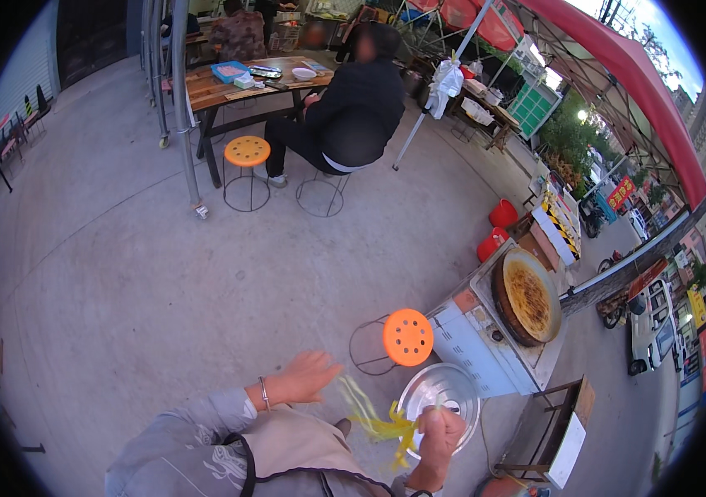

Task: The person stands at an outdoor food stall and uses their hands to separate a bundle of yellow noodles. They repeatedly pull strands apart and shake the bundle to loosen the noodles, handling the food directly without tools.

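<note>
My right hand (440,439) is closed on a bunch of thin yellow-green strands (382,427), blurred by motion; I cannot tell exactly what they are. Their loose ends reach left toward my left hand (305,378), which has a bracelet at the wrist. That hand's fingers are stretched out close to the pale ends, and nothing shows in its grasp. Below my right hand lies a round, shiny metal pan or lid (462,383), partly hidden by the hand and strands.
An orange stool (408,337) stands tipped-looking beside a stove with a large browned round pan (527,298). A low bench (564,435) is at right. Ahead, a seated person (353,108) is by a wooden table (204,89), a yellow stool (247,151) and a metal pole (181,108).
</note>
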Action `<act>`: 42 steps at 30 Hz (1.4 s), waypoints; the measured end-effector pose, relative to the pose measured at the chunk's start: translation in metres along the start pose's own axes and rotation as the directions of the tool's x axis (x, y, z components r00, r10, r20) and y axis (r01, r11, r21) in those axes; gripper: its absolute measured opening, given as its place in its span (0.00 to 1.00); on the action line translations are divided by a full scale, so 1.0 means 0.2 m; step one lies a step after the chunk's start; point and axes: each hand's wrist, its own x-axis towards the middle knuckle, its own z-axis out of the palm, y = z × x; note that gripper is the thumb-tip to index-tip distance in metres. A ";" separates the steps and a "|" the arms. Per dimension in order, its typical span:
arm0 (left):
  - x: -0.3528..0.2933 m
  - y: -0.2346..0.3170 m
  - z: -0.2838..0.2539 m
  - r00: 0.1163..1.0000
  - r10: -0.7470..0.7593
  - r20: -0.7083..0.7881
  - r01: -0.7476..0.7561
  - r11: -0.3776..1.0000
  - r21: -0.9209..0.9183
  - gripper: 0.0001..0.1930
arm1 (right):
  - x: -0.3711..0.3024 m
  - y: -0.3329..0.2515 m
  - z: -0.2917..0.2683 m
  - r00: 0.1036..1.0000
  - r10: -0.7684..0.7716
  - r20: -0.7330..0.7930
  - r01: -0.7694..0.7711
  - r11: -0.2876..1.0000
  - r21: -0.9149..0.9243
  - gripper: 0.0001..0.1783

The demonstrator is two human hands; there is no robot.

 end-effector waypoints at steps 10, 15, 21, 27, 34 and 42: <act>0.08 0.44 -0.14 0.905 0.424 -0.028 -0.198 0.361 -0.911 0.20 | -0.01 0.01 0.19 0.971 -0.145 0.192 0.000 0.798 0.603 0.25; 0.02 0.50 -0.18 0.949 0.263 -0.173 -0.273 0.412 -0.869 0.12 | -0.02 0.00 0.15 0.994 -0.086 0.067 0.018 0.738 0.674 0.26; 0.03 0.50 -0.07 0.869 0.369 -0.330 -0.485 0.766 -0.422 0.08 | -0.10 0.04 0.11 0.999 0.027 0.028 -0.039 0.794 0.606 0.25; 0.03 0.48 0.00 0.858 0.335 -0.389 -0.492 0.753 -0.437 0.07 | -0.11 0.10 0.12 0.998 0.000 0.058 -0.034 0.807 0.589 0.24; 0.00 0.52 -0.11 0.925 0.197 -0.325 -0.368 0.678 -0.637 0.11 | -0.06 0.07 0.12 0.999 0.025 0.045 -0.047 0.784 0.619 0.25; 0.04 0.48 -0.07 0.857 0.294 -0.423 -0.502 0.665 -0.554 0.07 | -0.06 0.08 0.18 0.997 -0.002 0.072 -0.033 0.871 0.490 0.25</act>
